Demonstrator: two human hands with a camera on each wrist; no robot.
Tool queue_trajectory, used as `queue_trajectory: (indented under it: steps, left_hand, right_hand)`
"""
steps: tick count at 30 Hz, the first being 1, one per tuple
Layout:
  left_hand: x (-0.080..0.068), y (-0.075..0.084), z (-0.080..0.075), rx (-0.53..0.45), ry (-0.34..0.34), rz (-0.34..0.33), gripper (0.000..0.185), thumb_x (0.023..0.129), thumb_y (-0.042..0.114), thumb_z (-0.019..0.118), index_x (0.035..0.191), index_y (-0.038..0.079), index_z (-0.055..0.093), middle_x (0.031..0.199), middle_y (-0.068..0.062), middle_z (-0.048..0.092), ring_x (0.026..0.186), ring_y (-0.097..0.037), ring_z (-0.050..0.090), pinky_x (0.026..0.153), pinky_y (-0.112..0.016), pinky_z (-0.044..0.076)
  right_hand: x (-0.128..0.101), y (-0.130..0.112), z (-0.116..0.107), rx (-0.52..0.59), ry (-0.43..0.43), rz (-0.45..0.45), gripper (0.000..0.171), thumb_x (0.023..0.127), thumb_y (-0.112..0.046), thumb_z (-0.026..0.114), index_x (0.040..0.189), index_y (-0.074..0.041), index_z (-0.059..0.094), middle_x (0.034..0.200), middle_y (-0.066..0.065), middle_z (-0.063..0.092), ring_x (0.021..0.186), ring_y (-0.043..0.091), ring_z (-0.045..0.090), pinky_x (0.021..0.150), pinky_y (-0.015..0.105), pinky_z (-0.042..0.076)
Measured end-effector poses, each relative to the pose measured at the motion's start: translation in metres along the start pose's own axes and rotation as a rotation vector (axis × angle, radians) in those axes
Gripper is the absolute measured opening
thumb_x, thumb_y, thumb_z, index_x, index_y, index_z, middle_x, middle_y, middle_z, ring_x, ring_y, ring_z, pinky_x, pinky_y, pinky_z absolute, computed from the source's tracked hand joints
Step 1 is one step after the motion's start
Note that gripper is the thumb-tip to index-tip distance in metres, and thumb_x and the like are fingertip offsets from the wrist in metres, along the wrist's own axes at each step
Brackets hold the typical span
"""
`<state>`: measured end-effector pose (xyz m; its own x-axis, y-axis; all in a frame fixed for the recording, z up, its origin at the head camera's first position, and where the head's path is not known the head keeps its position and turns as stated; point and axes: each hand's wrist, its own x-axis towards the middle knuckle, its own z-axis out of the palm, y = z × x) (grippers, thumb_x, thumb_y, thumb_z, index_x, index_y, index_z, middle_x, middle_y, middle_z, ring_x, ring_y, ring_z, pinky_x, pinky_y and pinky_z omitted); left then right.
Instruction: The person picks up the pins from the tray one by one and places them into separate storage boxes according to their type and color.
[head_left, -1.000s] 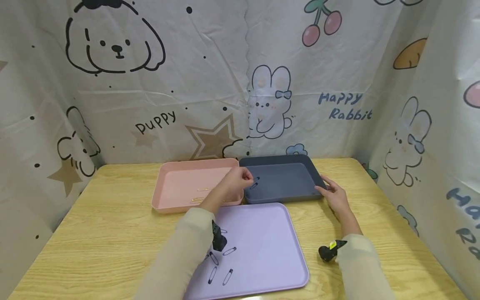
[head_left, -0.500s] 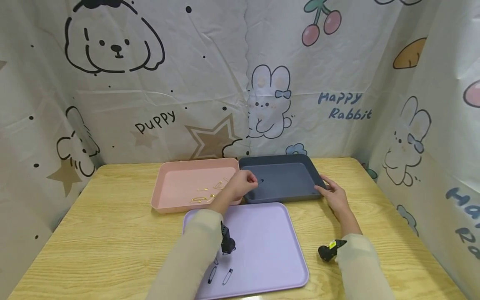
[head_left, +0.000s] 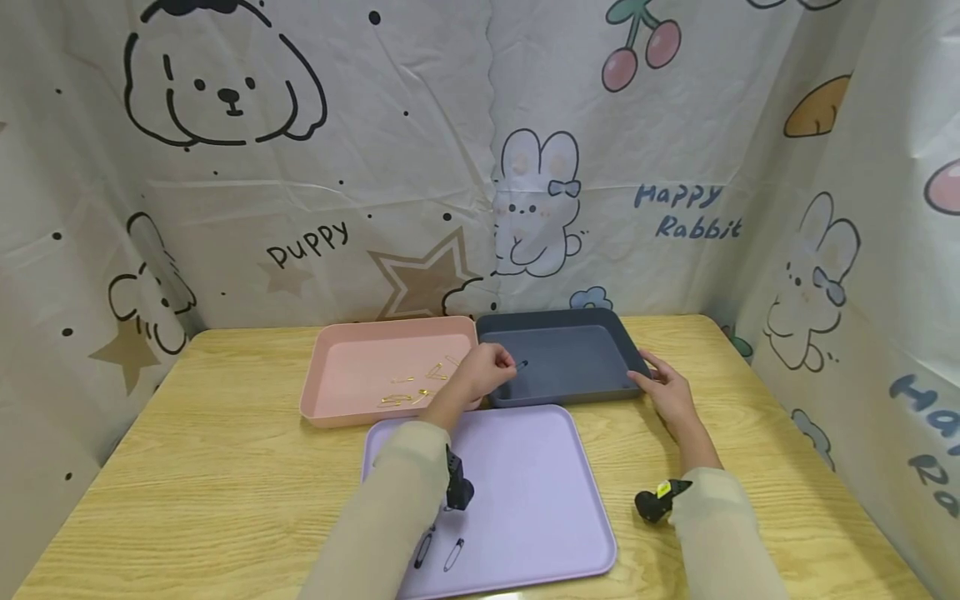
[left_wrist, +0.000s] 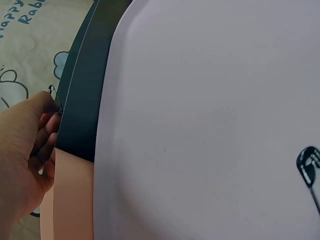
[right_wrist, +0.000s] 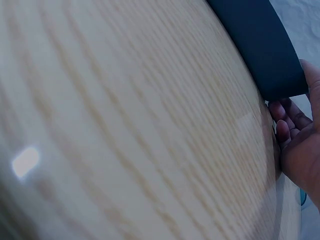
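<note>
My left hand (head_left: 486, 369) is over the left end of the dark blue tray (head_left: 570, 354), pinching a black safety pin (head_left: 522, 365) between thumb and fingertips. In the left wrist view, the pin's loop (left_wrist: 51, 89) sticks up past the fingers. My right hand (head_left: 667, 392) holds the dark tray's front right corner, thumb at the rim and fingers along the outside. Several gold safety pins (head_left: 396, 400) lie in the pink tray (head_left: 318, 400). Black safety pins (head_left: 453, 554) rest on the flat lilac tray (head_left: 540, 500), partly hidden by my left sleeve.
The pink and dark trays stand side by side at the back of the wooden table (head_left: 195, 467), with the lilac tray in front of them. A printed curtain (head_left: 420, 167) hangs behind and along both sides.
My left hand has shifted slightly right, further over the dark tray, and then stays nearly still. More gold pins show beside the wrist. The right hand keeps its place on the corner.
</note>
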<state>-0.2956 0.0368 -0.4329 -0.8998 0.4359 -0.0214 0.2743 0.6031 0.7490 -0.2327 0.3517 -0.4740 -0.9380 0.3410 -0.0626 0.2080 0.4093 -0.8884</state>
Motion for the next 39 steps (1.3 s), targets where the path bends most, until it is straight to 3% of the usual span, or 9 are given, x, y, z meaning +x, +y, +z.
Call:
queue_trajectory:
  steps: [5,10,23,32,39]
  left_hand:
    - [0.001,-0.002,0.0,0.005,0.002,-0.002,0.014,0.089,0.018,0.059,0.093,0.007,0.066,0.088,-0.004,0.063,0.079,-0.013,0.053,0.073,-0.025,0.047]
    - [-0.001,0.001,-0.003,-0.053,0.007,0.0,0.014,0.09,0.017,0.059,0.096,0.006,0.067,0.092,-0.006,0.063,0.083,-0.014,0.053,0.075,-0.027,0.047]
    - [-0.019,0.003,-0.026,-0.043,-0.018,-0.009,0.015,0.091,0.022,0.06,0.1,0.013,0.065,0.097,-0.001,0.062,0.089,-0.015,0.054,0.083,-0.03,0.047]
    - [-0.03,0.0,-0.037,0.056,-0.032,0.017,0.011,0.09,0.02,0.06,0.096,0.013,0.066,0.091,-0.001,0.061,0.083,-0.015,0.054,0.075,-0.027,0.046]
    - [-0.043,-0.006,-0.044,0.103,-0.014,0.1,0.01,0.087,0.017,0.063,0.09,0.009,0.069,0.086,-0.002,0.064,0.074,-0.012,0.052,0.068,-0.023,0.044]
  right_hand:
    - [0.001,0.001,0.001,0.002,-0.002,-0.009,0.065,0.086,-0.04,0.064,0.143,-0.02,0.039,0.133,0.014,0.047,0.103,0.01,0.044,0.078,0.013,0.037]
    - [0.0,0.0,0.001,0.007,-0.009,-0.01,0.067,0.086,-0.041,0.064,0.144,-0.02,0.038,0.136,0.015,0.046,0.108,0.012,0.044,0.079,0.013,0.036]
    - [-0.002,-0.002,-0.001,0.003,-0.024,0.001,0.066,0.088,-0.039,0.062,0.145,-0.02,0.035,0.136,0.017,0.047,0.112,0.016,0.044,0.085,0.018,0.036]
    - [-0.003,-0.001,0.0,0.002,-0.016,0.005,0.065,0.087,-0.04,0.062,0.145,-0.021,0.036,0.138,0.014,0.044,0.114,0.017,0.041,0.083,0.019,0.035]
    - [-0.002,-0.001,0.0,0.005,-0.024,-0.009,0.067,0.087,-0.041,0.063,0.144,-0.021,0.037,0.138,0.014,0.043,0.11,0.013,0.04,0.08,0.015,0.036]
